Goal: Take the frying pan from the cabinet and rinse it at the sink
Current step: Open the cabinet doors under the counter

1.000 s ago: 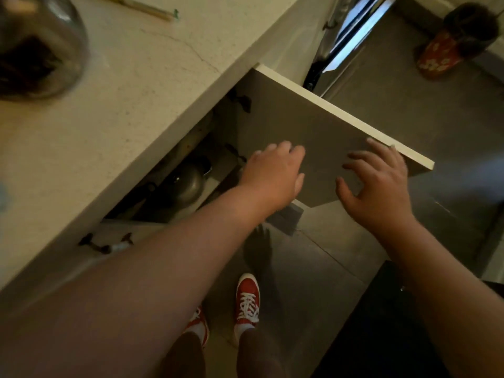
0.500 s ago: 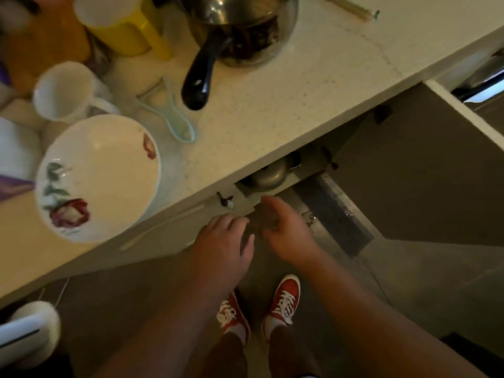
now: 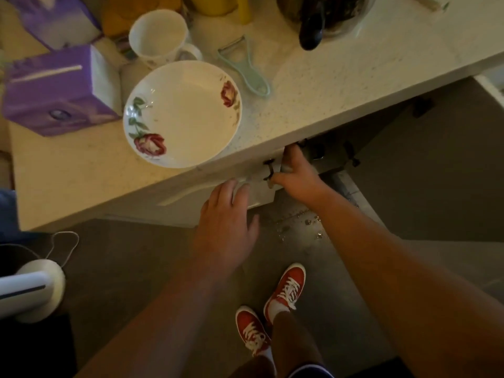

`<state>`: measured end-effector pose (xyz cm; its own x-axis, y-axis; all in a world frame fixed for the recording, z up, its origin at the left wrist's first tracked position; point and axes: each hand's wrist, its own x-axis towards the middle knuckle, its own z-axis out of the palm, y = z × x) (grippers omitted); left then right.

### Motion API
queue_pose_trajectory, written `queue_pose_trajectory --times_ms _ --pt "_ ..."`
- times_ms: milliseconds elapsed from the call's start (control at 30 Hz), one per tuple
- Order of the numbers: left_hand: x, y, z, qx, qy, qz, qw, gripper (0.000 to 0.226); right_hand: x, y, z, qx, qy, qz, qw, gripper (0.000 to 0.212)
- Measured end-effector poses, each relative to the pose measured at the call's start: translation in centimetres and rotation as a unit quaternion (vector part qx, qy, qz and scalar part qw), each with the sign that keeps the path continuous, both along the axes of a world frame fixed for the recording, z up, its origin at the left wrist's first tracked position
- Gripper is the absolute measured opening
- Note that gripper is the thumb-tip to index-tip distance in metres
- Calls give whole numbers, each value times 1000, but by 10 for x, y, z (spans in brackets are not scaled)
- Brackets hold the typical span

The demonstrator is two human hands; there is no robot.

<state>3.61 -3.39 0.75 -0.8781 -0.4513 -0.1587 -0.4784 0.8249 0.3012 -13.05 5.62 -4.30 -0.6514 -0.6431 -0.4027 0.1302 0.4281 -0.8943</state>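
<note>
Two bare hands work at the cabinet front below the counter (image 3: 313,85), seen from the single head view. The left hand (image 3: 227,222) lies with fingers spread and loosely extended, its fingertips (image 3: 240,186) touching the pale edge of the left cabinet door (image 3: 261,195), clamped on nothing. The right hand (image 3: 296,173) is curled around that door's inner edge by the dark hinge (image 3: 268,170), fingers closed on the panel. The right cabinet door (image 3: 436,173) stands swung wide open.

The frying pan is not visible; judged from the task, it lies somewhere inside the dark cabinet opening (image 3: 321,151), beyond and beneath the right hand, so its long axis cannot be told. The right hand is the nearer to the opening. The overhanging counter edge hides the interior, and the partly open left door stands between the left hand and the shelf space.

On the counter, well above the reach path, sit a flowered bowl (image 3: 182,113), a white mug (image 3: 161,39), a peeler (image 3: 245,69), a purple tissue box (image 3: 54,91) and a pot (image 3: 324,15).
</note>
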Motion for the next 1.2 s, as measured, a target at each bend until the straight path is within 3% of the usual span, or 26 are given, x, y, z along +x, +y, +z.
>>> queue_pose_trajectory --times_ms 133,333,533,667,800,900,1033,1133,1200 --pt "20 0 9 -2 29 12 1000 62 31 26 1 -12 -42 -63 997 40" --pt "52 6 13 7 -9 2 1000 69 87 68 7 44 -68 -93 992 21" --pt "96 13 13 41 -23 -10 999 55 132 87 22 150 -86 -25 985 40" --pt "118 14 14 55 24 9 998 34 154 91 29 188 -109 30 976 23" --pt "130 21 14 44 49 42 997 25 165 86 33 221 -110 121 961 18" --pt "131 29 13 30 47 89 994 27 168 76 31 262 -134 209 932 16" --pt "134 46 8 12 27 157 987 27 171 66 16 289 -199 329 877 50" --pt "138 70 5 27 18 250 968 29 168 63 15 259 -299 340 853 47" --pt "141 91 7 53 30 323 944 32 167 60 8 250 -311 371 838 44"
